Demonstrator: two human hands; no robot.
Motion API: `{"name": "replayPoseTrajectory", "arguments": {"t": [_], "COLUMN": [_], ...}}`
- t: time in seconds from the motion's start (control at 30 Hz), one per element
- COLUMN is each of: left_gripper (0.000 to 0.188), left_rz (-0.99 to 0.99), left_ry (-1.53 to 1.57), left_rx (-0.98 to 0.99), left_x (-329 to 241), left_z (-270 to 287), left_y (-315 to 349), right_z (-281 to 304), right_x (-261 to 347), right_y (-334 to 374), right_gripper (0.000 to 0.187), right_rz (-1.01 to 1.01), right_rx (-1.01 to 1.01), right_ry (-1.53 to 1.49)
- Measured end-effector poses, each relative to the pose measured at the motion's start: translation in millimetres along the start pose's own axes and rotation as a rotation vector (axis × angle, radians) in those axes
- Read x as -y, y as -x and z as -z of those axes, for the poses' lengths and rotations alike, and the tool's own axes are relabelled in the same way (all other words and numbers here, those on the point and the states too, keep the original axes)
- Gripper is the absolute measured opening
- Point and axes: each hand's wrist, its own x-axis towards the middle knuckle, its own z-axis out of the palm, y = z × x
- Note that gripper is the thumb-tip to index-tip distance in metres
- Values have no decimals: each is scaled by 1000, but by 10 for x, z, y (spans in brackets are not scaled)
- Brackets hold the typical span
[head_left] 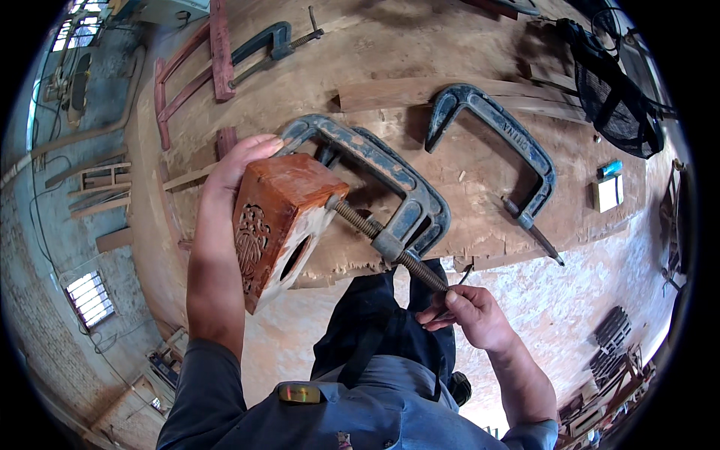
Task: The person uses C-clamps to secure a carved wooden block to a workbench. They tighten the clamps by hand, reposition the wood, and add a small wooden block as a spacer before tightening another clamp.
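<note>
A reddish-brown wooden box [296, 184] with a carved openwork side stands tilted at the table's near edge. A slotted opening shows in its paler face. My left hand [241, 163] is closed round the box's far left side, fingertips beside the jaw of a blue-grey C-clamp [360, 154]. The clamp's threaded screw [356, 219] meets the box near its right upper corner. My right hand [469, 315] pinches the outer end of that screw, at its thin crossbar handle. Part of a second similar clamp frame [435, 206] shows just behind the first.
Another C-clamp [514, 139] lies to the right on the plywood table [480, 187]. Behind it is a long board [397, 91]. A clamp [277, 45] lies by a reddish wooden frame [221, 56] at the far left. A black mesh item [619, 105] sits far right, near a white pad [608, 193].
</note>
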Motion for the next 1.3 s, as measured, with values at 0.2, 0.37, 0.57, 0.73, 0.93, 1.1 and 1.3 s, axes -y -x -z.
{"name": "replayPoseTrajectory", "arguments": {"t": [0.2,0.37,0.57,0.73,0.93,1.1,1.3], "left_gripper": [31,31,33,35,36,38,40], "left_rz": [28,25,12,-1,-43,-77,-94], "left_ry": [63,61,18,-1,-17,-67,-113], "left_rx": [20,108,33,-61,-61,-3,-49], "left_x": [35,63,20,-49,-18,47,-29], "left_z": [33,114,10,-98,-122,-50,-146], "left_y": [-20,-77,17,123,143,88,163], "right_z": [52,22,-176,-145,-294,-275,-244], "right_x": [-77,-57,-23,-3,27,-62,-70], "right_y": [-29,-6,80,305,181,99,76], "right_gripper": [38,40,28,26,18,18,18], "right_rz": [-155,-167,180,670,692,770,738], "right_rx": [92,166,-219,-350,-381,-449,-447], "right_ry": [-414,-654,85,1407,1603,1643,1517]}}
